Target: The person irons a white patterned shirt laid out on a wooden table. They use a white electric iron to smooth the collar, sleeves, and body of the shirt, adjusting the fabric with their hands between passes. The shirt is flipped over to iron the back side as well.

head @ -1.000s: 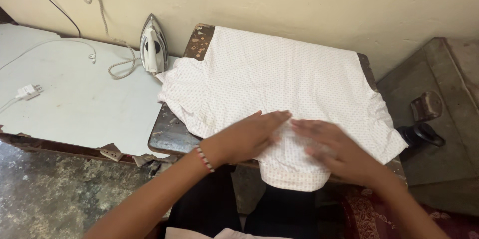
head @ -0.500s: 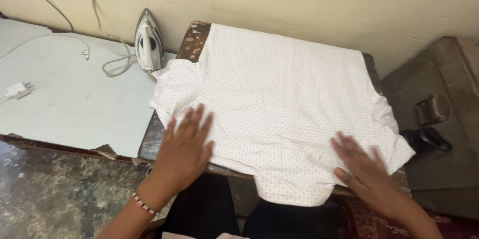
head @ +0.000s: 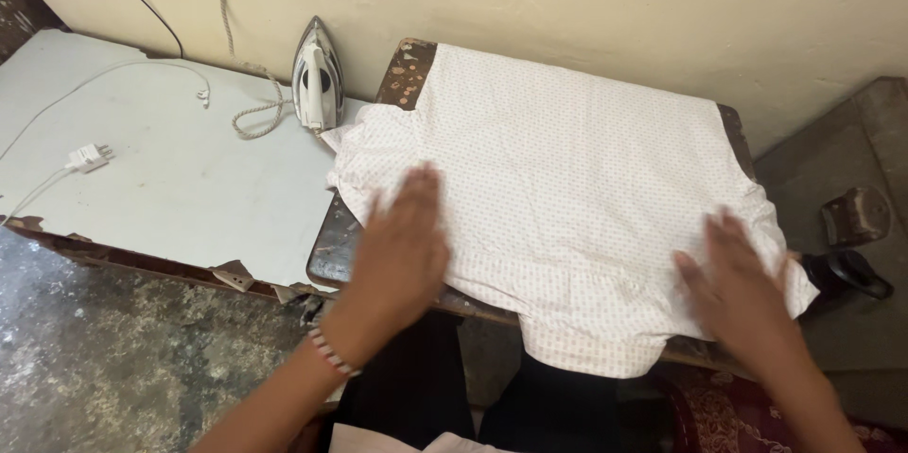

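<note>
A white shirt with small dots point(head: 567, 179) lies spread flat over a dark, worn desk point(head: 407, 70), covering nearly all of its top; only a strip of chipped wood shows along the left edge and a sliver at the far right corner. The near hem of the shirt hangs over the front edge of the desk, and its left sleeve spills off the left edge onto the pale blue board point(head: 170, 179) just beside it. The left hand point(head: 402, 250) is flat and released, fingers spread, palm down on the shirt near the front left corner, where cloth meets bare wood; a beaded bracelet point(head: 333, 354) sits on the wrist. The right hand point(head: 742, 287) is likewise flat and grasping nothing, pressed on the shirt at the front right corner, close to where the cloth drops off the edge. Between the two hands the middle of the shirt lies open and uncovered. An iron point(head: 317, 79) stands upright at the far edge of the pale board, against the wall, near the shirt's sleeve but not touching it, its twisted cord point(head: 255, 113) looping beside it. A white plug point(head: 90, 157) and cable lie farther left, well apart from the shirt, with wide bare board between.
</note>
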